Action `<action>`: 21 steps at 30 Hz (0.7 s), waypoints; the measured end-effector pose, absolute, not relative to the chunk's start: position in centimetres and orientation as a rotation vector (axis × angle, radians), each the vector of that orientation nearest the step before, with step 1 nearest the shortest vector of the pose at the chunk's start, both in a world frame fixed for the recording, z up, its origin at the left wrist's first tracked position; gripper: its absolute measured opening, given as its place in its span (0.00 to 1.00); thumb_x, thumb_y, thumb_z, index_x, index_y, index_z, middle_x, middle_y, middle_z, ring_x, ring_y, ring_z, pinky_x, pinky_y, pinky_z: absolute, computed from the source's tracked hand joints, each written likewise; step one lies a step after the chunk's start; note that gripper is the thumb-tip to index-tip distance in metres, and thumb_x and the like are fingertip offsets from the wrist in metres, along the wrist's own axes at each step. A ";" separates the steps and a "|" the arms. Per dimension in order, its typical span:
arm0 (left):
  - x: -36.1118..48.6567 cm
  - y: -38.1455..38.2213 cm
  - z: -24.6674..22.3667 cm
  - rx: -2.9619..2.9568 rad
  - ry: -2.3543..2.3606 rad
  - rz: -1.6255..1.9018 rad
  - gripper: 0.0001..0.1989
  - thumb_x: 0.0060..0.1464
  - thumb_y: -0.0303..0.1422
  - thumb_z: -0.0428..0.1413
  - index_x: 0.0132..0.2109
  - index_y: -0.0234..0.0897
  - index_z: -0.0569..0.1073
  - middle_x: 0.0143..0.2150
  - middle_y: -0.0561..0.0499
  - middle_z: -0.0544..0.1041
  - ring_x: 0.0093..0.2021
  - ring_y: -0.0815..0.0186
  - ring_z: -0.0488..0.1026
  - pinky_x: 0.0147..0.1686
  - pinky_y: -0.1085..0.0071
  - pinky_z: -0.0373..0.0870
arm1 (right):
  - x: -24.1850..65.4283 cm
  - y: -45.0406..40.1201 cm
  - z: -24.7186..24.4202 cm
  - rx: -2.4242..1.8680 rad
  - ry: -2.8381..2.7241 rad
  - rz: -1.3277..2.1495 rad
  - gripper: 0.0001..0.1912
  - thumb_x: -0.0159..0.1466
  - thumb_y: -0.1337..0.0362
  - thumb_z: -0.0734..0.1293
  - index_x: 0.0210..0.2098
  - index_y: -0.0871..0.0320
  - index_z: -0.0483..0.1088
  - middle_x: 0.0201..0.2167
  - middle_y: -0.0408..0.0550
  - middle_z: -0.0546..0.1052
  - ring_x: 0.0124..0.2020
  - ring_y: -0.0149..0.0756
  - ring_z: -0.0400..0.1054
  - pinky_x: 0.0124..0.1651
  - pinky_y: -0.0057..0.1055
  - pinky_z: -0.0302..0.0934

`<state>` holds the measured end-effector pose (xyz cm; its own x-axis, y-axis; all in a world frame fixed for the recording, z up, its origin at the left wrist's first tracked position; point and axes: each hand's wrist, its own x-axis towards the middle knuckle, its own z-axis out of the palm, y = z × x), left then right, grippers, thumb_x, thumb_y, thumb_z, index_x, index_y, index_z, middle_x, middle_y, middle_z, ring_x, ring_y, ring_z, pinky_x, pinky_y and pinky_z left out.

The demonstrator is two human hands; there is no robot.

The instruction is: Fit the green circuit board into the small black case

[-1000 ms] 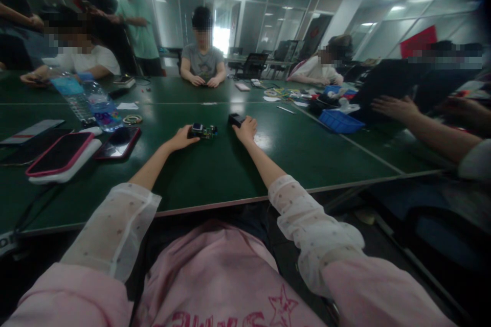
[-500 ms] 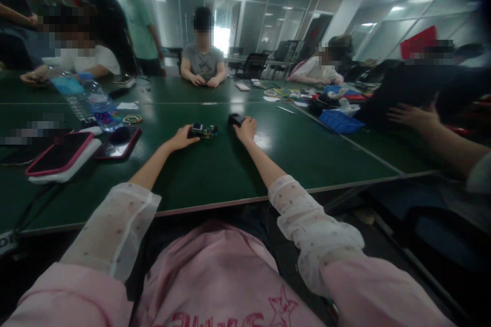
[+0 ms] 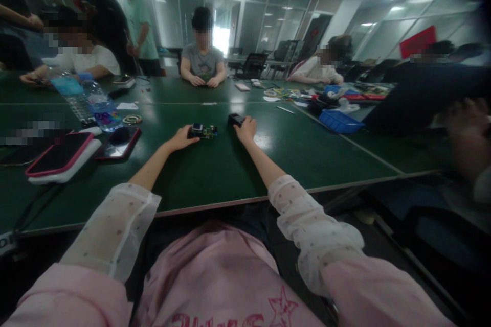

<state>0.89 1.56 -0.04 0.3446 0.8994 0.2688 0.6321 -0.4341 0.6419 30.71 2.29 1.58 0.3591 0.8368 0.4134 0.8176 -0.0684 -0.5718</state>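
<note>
My left hand (image 3: 181,138) is closed round the left end of a small circuit board (image 3: 207,132), which carries a little square screen. To the right of it, my right hand (image 3: 246,130) grips a black casing (image 3: 235,119), a small box-like piece; its exact kind is hard to make out. A gap of bare green tabletop (image 3: 215,173) lies between the two pieces. The fingers of both hands are partly hidden behind what they hold.
Two plastic bottles (image 3: 102,110) and a phone with a red edge (image 3: 118,142) stand and lie at the left. A blue tray (image 3: 340,120) is at the right, near tangled wires (image 3: 282,93). Across the table sits a person (image 3: 202,59) in grey.
My hands and both pieces stay where they were. At the right edge, another person's arm has drawn back and blurs. A standing person in green at the back has moved an arm.
</note>
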 end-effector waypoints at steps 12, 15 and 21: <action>1.0 1.5 0.0 2.213 1.369 0.844 0.35 0.51 0.44 0.63 0.62 0.33 0.66 0.60 0.37 0.72 0.62 0.46 0.68 0.62 0.47 0.63 | 30.8 2.3 1.7 -1.880 -1.458 0.049 0.26 0.62 0.64 0.71 0.56 0.64 0.62 0.56 0.66 0.68 0.58 0.54 0.64 0.59 0.49 0.60; 1.0 1.6 0.0 2.238 1.356 0.846 0.34 0.52 0.43 0.62 0.61 0.32 0.66 0.60 0.36 0.72 0.61 0.48 0.70 0.62 0.49 0.64 | 30.8 2.4 1.7 -1.890 -1.471 0.040 0.25 0.62 0.63 0.71 0.55 0.64 0.62 0.56 0.65 0.69 0.58 0.54 0.65 0.59 0.48 0.61; 0.9 1.7 -0.1 2.247 1.352 0.860 0.33 0.52 0.43 0.63 0.61 0.32 0.67 0.59 0.36 0.73 0.60 0.48 0.70 0.61 0.50 0.66 | 30.8 2.4 1.7 -1.876 -1.470 0.043 0.26 0.62 0.64 0.72 0.55 0.64 0.62 0.56 0.66 0.69 0.59 0.55 0.64 0.59 0.49 0.61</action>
<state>0.95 1.73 -0.13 0.3499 0.8853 0.3062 0.6531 -0.4648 0.5978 30.85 2.42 1.68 0.3425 0.8505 0.3992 0.8254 -0.0695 -0.5602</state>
